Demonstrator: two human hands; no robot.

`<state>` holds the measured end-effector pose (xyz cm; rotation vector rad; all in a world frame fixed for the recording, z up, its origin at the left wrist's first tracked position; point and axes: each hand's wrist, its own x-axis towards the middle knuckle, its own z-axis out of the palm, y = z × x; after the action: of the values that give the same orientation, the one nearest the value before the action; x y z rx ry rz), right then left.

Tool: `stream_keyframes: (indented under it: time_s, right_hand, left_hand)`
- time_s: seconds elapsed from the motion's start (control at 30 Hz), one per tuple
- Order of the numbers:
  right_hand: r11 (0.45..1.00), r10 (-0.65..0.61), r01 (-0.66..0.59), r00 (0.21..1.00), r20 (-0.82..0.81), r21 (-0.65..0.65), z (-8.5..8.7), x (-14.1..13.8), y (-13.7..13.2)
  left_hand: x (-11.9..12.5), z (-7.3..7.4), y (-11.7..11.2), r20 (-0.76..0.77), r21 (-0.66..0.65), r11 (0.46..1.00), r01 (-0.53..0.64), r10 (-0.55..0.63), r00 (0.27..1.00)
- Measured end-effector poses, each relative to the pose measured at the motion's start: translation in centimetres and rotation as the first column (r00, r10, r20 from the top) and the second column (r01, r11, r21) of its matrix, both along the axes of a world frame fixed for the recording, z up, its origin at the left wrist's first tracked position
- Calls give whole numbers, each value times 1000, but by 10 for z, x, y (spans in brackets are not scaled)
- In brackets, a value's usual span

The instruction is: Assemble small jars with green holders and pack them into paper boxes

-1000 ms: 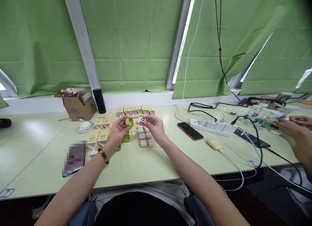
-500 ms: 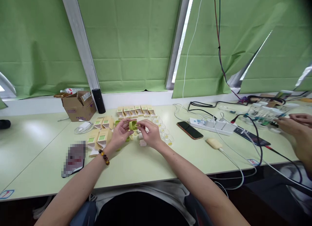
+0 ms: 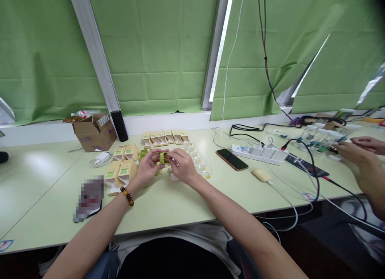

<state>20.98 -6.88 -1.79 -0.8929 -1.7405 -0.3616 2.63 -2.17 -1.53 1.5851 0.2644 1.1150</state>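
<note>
My left hand (image 3: 148, 167) is closed around the rim of a small green plastic case (image 3: 163, 158), held above the table with its opening turned right. My right hand (image 3: 184, 166) pinches at that opening; what its fingertips hold is mostly hidden. Under and behind my hands lie more green cases (image 3: 143, 153), partly covered. Just right of my right hand are clear plastic covers (image 3: 202, 161) with yellow bits in them. A pale pink piece (image 3: 173, 177) shows below my right fingers. Open cream cartons (image 3: 128, 169) with green labels stand left of my left hand.
More cream cartons (image 3: 166, 138) line the back. A cardboard box (image 3: 95, 132) and black cylinder (image 3: 119, 125) stand by the wall. Rightward lie a phone (image 3: 232, 159), a power strip (image 3: 258, 153), a cream mouse-like thing (image 3: 261, 175) and cables. A co-worker's hands (image 3: 357, 154) handle clear jars.
My right fingers have moved in against the green case's opening, and the small part they pinched is now mostly hidden. The view has shifted slightly.
</note>
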Motion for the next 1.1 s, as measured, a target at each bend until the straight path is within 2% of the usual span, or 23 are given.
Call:
stream_keyframes:
  time_s: [0.37, 0.57, 0.8, 0.97, 1.1]
  right_hand:
    - [1000, 26, -26, 999, 33, 4, -1, -2, 2]
    - [999, 40, -41, 998, 46, 19, -4, -2, 2]
    - [995, 72, -80, 992, 107, 65, -1, 9, 5]
    - [991, 66, -66, 998, 0, 112, 3, 14, 2]
    - [995, 95, -95, 994, -52, 9, 2, 12, -2]
  left_hand:
    - [0, -2, 2, -36, 38, 999, -4, 6, 999]
    - [-1, -3, 3, -82, 11, 1000, -5, 6, 997]
    - [-2, 6, 0, -26, -3, 1000, -27, 27, 999]
    - [-3, 14, -2, 28, -22, 995, -98, 99, 995]
    - [-3, 14, -4, 18, -39, 994, -98, 99, 995]
